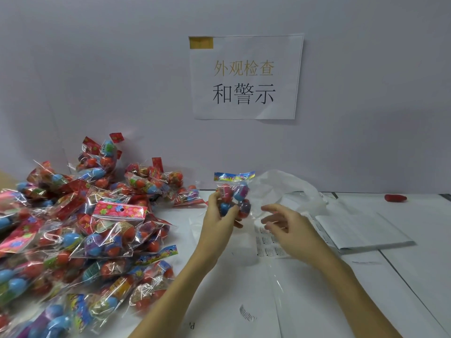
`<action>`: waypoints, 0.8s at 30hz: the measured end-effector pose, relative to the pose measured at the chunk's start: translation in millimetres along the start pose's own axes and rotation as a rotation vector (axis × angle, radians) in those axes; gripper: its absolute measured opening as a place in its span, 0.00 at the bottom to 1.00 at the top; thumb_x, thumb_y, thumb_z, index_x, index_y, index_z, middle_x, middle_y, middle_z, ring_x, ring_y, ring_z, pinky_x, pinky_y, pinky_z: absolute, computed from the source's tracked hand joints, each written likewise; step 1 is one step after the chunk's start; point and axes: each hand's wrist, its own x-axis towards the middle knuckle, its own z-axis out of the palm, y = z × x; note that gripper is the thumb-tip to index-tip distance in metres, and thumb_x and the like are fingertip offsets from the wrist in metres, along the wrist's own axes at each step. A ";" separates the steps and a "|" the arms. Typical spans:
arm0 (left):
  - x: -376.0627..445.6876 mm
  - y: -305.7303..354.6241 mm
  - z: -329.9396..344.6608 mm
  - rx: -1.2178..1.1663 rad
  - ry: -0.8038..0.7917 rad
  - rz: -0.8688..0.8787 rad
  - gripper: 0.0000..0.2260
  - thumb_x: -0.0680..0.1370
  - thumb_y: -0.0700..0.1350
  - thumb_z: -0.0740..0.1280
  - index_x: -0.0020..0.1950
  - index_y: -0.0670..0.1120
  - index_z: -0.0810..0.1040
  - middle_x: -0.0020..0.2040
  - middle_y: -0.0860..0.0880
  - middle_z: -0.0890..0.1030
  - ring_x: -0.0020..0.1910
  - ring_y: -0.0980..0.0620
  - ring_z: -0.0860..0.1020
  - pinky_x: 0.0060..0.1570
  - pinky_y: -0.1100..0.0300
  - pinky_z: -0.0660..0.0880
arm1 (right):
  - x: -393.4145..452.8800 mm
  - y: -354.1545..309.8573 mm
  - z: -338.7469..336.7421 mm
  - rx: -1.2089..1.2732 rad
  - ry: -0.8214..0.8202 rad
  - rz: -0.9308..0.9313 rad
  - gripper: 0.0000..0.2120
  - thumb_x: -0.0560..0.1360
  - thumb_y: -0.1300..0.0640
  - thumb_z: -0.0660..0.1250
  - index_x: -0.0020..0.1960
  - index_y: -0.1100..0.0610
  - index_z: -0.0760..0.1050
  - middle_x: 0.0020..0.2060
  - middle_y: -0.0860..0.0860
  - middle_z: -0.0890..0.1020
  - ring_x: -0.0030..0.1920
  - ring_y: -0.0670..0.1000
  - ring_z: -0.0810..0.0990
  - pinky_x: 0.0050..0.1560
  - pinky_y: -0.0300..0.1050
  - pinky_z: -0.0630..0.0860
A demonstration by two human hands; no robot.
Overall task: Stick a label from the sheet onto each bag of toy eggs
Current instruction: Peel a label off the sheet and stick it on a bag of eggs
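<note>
the small clear cellophane bag of red, blue and purple toy eggs with the colourful cartoon header card (pixel 233 196) is up off the table just above the middle of the frame, header card upward, and the left hand (pixel 219 215) has it from below, fingers curled round the lower eggs. just right of it the right hand (pixel 285 224) hovers with fingers loosely bent; whether a peeled label sits on a fingertip i cannot tell, it's too blurred, but nothing is plainly held. under that hand, flat on the white table (pixel 402 276), lies the white sheet of small printed labels (pixel 269 242), only partly showing. to my eye the step is getting a label onto this bag, and the trick is a flat landing spot: cellophane over round eggs is slippery and wrinkly, so it would pay to pull the film taut with the left hand and pick a smooth patch between eggs or near the header, lay one edge of the label down first, then stroke it flat so no crease lifts a corner. keep the bag still while pressing. out to the left and lower left, the big heap of the same glossy egg bags (pixel 80 235) waits its turn. behind the held bag, crumpled white plastic film (pixel 288 189); right of centre, a folded white paper stack (pixel 361 230); far right, a small red object (pixel 395 198); up top, a white paper notice with chinese characters (pixel 245 78) on the wall.
</note>
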 end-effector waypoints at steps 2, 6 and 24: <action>-0.2 -2.8 -0.3 0.079 0.036 0.068 0.27 0.84 0.37 0.65 0.73 0.63 0.60 0.65 0.48 0.78 0.57 0.49 0.82 0.48 0.65 0.82 | -3.4 4.9 -4.3 -0.194 -0.201 0.018 0.25 0.78 0.49 0.74 0.72 0.42 0.72 0.62 0.40 0.80 0.62 0.40 0.80 0.65 0.38 0.75; -1.4 -5.2 -3.4 0.548 -0.036 0.393 0.41 0.82 0.32 0.64 0.75 0.76 0.57 0.64 0.58 0.66 0.55 0.62 0.76 0.58 0.64 0.80 | -7.4 4.5 5.8 -0.375 -0.261 -0.047 0.33 0.72 0.44 0.76 0.74 0.40 0.70 0.63 0.33 0.77 0.65 0.38 0.75 0.59 0.29 0.68; 2.5 -30.6 -6.6 1.062 -0.107 0.215 0.12 0.83 0.50 0.63 0.58 0.47 0.85 0.72 0.49 0.66 0.63 0.46 0.67 0.63 0.53 0.63 | -1.8 1.2 16.8 -0.297 -0.114 -0.112 0.24 0.81 0.45 0.69 0.75 0.48 0.73 0.68 0.43 0.79 0.68 0.44 0.76 0.67 0.37 0.70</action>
